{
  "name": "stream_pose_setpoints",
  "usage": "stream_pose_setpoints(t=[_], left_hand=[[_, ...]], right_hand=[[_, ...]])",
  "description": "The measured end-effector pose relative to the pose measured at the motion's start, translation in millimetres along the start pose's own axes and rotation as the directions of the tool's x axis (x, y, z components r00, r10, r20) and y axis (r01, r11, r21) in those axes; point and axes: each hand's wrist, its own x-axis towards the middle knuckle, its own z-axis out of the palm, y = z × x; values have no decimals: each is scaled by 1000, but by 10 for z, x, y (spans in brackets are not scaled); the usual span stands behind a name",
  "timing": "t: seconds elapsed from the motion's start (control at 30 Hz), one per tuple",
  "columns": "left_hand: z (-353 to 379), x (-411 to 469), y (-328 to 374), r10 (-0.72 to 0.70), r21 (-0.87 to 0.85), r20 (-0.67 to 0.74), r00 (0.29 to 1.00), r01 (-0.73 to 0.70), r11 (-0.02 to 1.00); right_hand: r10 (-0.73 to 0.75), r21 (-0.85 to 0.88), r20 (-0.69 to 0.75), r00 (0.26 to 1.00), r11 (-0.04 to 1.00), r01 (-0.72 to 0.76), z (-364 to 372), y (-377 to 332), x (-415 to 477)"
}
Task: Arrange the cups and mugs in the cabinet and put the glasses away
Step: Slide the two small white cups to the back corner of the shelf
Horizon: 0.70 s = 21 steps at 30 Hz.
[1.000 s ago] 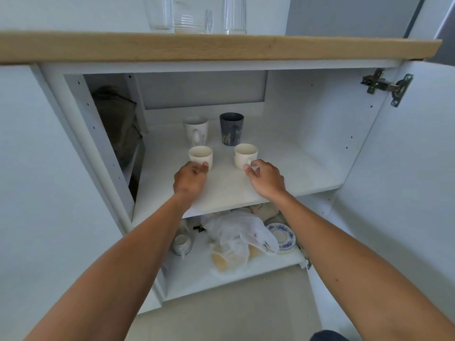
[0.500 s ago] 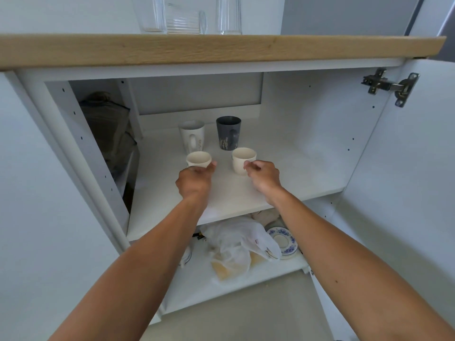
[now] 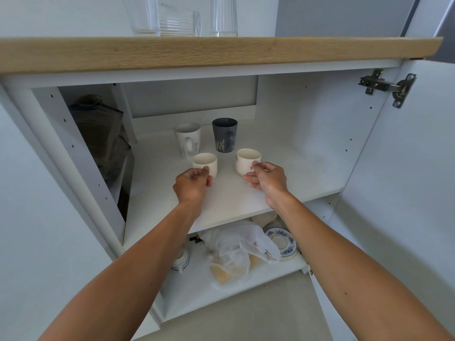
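At centre frame our left hand (image 3: pixel 192 184), fingers curled, pinches the near side of the left cream cup (image 3: pixel 205 164) on the upper shelf (image 3: pixel 283 178). Our right hand (image 3: pixel 267 178), fingers loosely spread, touches the right cream cup (image 3: pixel 247 160) with thumb and fingertips. Just behind stand a white mug (image 3: pixel 188 139) and a dark mug (image 3: pixel 224 134). Three glasses (image 3: pixel 182 18) stand on the wooden counter (image 3: pixel 221 54) at the top.
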Motion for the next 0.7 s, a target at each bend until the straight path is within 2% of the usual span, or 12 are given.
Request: stream_pose_setpoints(t=[0.2, 0.4, 0.7], left_hand=[[282, 76, -43, 27, -30, 214, 977, -21, 999], [773, 260, -12, 66, -42, 419, 905, -53, 998], [1475, 452, 20, 84, -85, 563, 822, -44, 995]], right_hand=[[-109, 2, -123, 986, 994, 110, -457, -62, 55], [-172, -15, -237, 956, 985, 173, -851, -65, 103], [-153, 22, -332, 931, 985, 169, -1018, -29, 251]])
